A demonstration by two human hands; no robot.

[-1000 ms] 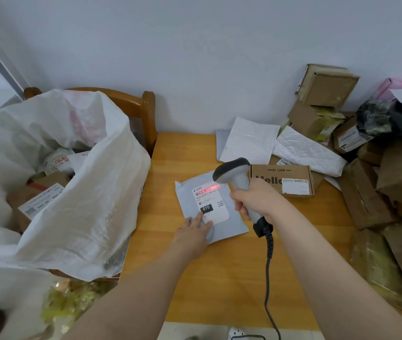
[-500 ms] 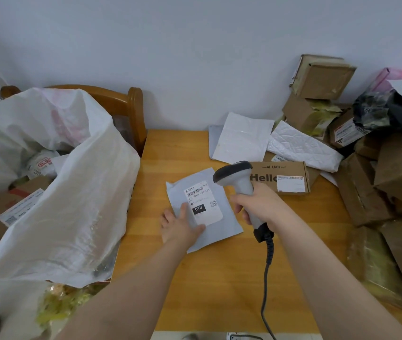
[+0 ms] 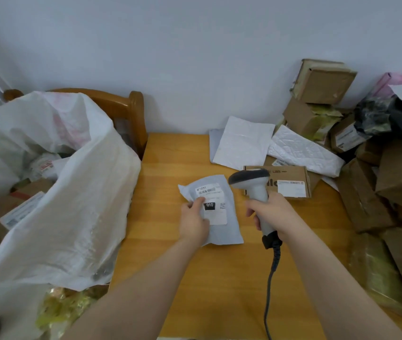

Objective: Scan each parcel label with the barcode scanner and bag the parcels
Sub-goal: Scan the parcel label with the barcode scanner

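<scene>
Left hand [image 3: 193, 223] pinches grey parcel [image 3: 215, 212] on table [image 3: 160, 168] | right hand [image 3: 272, 212] grips barcode scanner [image 3: 253, 185] just right of it

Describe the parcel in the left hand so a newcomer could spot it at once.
Start at the orange wooden table, between the big white woven sack on its left and the heap of brown cardboard boxes on its right. Mid-table, the left hand pinches a flat pale grey plastic mailer. Unlike the white mailers behind it, it shows a white label with a black tag reading 010.
</scene>
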